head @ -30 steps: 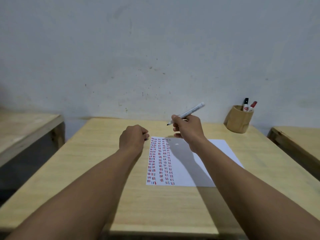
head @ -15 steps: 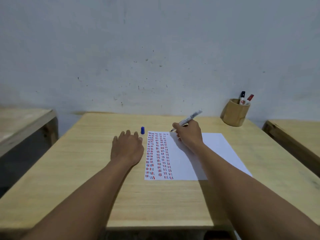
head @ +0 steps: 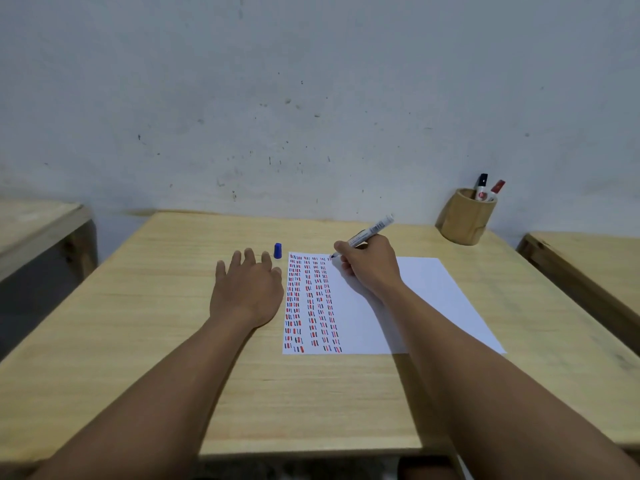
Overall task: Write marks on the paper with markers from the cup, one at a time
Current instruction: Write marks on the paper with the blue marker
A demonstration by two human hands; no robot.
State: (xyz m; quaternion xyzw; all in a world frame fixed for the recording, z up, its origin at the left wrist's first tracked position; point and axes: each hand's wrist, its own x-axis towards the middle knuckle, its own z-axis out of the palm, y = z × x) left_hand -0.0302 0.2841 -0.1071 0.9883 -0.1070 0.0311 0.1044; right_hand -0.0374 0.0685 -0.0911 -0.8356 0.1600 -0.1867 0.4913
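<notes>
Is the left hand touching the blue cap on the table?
Apart. In the head view, bare table wood shows between the blue cap and the nearest fingertip of the left hand, which lies flat and open beside the paper.

A pale grey-white plaster wall, scuffed and speckled with dark marks, rises behind the light wooden surface; more wooden tables stand at the left and right edges
</notes>
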